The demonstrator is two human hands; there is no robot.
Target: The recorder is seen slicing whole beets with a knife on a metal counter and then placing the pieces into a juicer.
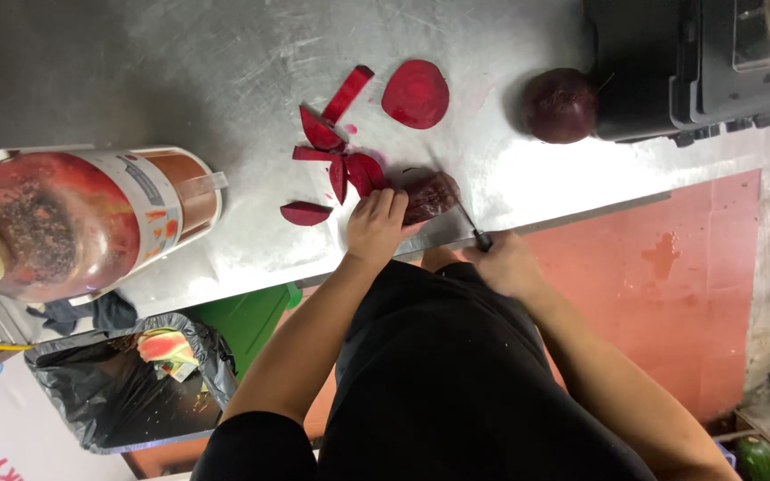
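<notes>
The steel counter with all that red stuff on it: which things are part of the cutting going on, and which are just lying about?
In use:
- dark red beet piece, pinned by left hand
- black-handled knife in right hand
- cut red beet slices

Lying about:
- whole round dark beet
- large blender jug of red juice
- black hard case
- black-lined waste bin

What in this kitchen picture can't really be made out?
All in the head view:
- Knife: the blade is thin and blurred, and its handle is hidden in the right hand.
- Beet piece: the near side is covered by the left hand.
- Black case: cut off by the top edge.
- Bin: the contents are too small and dark to tell.
</notes>
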